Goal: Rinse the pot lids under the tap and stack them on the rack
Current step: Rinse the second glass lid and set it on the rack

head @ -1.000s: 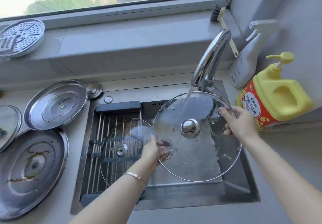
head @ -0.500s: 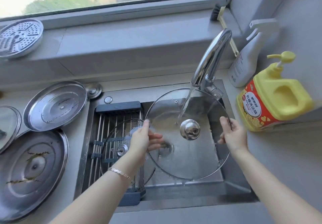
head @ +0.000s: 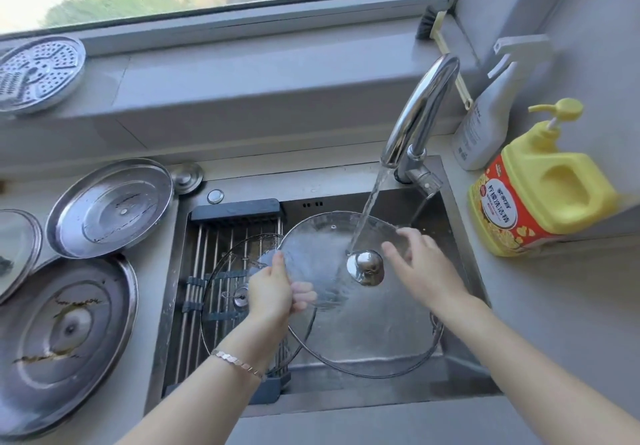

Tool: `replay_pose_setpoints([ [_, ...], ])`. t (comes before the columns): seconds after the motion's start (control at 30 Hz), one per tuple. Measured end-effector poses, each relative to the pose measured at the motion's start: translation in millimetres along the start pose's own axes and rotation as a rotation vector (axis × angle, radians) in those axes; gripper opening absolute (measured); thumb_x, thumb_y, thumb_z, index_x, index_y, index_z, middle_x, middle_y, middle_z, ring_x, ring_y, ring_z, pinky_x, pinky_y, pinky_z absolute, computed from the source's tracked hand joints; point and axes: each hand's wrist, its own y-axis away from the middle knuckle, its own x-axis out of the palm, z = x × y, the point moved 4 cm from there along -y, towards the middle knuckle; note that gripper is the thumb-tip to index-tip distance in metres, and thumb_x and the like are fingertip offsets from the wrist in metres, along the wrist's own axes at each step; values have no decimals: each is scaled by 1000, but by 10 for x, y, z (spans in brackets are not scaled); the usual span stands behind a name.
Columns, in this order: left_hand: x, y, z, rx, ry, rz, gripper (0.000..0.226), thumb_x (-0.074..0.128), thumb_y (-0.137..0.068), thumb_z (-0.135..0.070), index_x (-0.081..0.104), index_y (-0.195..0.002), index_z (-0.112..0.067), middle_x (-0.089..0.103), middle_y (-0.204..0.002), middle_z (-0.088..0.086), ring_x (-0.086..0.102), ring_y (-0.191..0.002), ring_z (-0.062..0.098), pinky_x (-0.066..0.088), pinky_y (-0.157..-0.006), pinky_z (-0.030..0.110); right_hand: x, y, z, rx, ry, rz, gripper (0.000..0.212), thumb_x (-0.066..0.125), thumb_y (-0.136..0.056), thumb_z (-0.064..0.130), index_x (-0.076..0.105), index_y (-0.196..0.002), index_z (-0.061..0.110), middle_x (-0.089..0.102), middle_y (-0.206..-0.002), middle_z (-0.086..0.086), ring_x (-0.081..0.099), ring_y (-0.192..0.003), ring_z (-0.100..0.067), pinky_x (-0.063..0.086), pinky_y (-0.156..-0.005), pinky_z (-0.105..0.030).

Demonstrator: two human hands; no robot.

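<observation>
Big glass lid [head: 346,334] over sink [head: 381,394], tipped, under tap [head: 420,112]. Water [head: 370,209] hits glass right by knob [head: 367,266].

Left hand [head: 273,294]: fingers pinch left rim, thumb on top. Right hand [head: 426,271]: fingers spread, on or just above wet glass near knob.

Small glass lid [head: 225,323] lies on rack [head: 204,254] in sink. One done, I think.

Round metal lid [head: 110,207] and big marked metal lid [head: 65,340] sit on tabletop [head: 150,306] left of sink. They look not rinsed yet.

Guess: one on rack, one in rinse, more waiting.
</observation>
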Motion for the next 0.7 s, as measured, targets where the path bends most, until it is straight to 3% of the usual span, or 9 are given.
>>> replay_pose_setpoints([
  [0.1,-68,75,-175,78,-33,-25,41,36,-100,-37,51,-110,0,63,-50,12,55,-28,11,36,-28,13,234,-3,511,-215,161,101,46,35,-93,52,37,-129,23,52,-112,-2,58,-99,-29,40,-71,-32],
  [0.17,-141,89,-224,100,-44,-53,42,35,-99,-39,51,-103,0,64,-59,16,55,-29,11,35,-28,13,299,-58,702,-250,302,-20,38,33,-95,46,44,-117,17,58,-110,-5,61,-96,-32,39,-67,-34],
  [0.27,-236,121,-278,141,-24,-108,40,34,-99,-39,48,-89,-2,64,-62,17,57,-32,13,37,-29,15,362,-156,837,-158,312,-67,37,29,-97,40,48,-110,11,64,-107,-11,61,-100,-32,37,-70,-34],
  [0.4,-260,144,-391,228,-24,-147,43,34,-99,-39,43,-73,-7,62,-58,17,58,-33,16,35,-30,16,377,-214,861,69,174,36,54,21,-96,51,50,-116,9,61,-115,-17,56,-108,-34,40,-83,-37],
  [0.5,-265,138,-443,237,-3,-136,43,35,-99,-39,44,-74,-6,61,-56,17,56,-31,15,35,-30,16,326,-254,792,62,-28,98,43,39,-89,55,51,-100,15,64,-101,-11,59,-88,-28,42,-71,-33],
  [0.6,-269,121,-478,242,10,-116,44,35,-99,-39,43,-71,-6,61,-54,16,57,-32,16,34,-30,15,261,-248,681,38,-477,249,35,60,-84,49,51,-89,16,60,-61,-4,56,-41,-15,42,-39,-21],
  [0.7,-253,82,-493,213,26,-114,44,36,-98,-41,41,-69,-7,63,-56,16,59,-33,15,35,-29,15,178,-264,541,90,-903,242,23,60,-88,32,56,-83,10,50,-42,0,55,-33,-11,41,-32,-16],
])
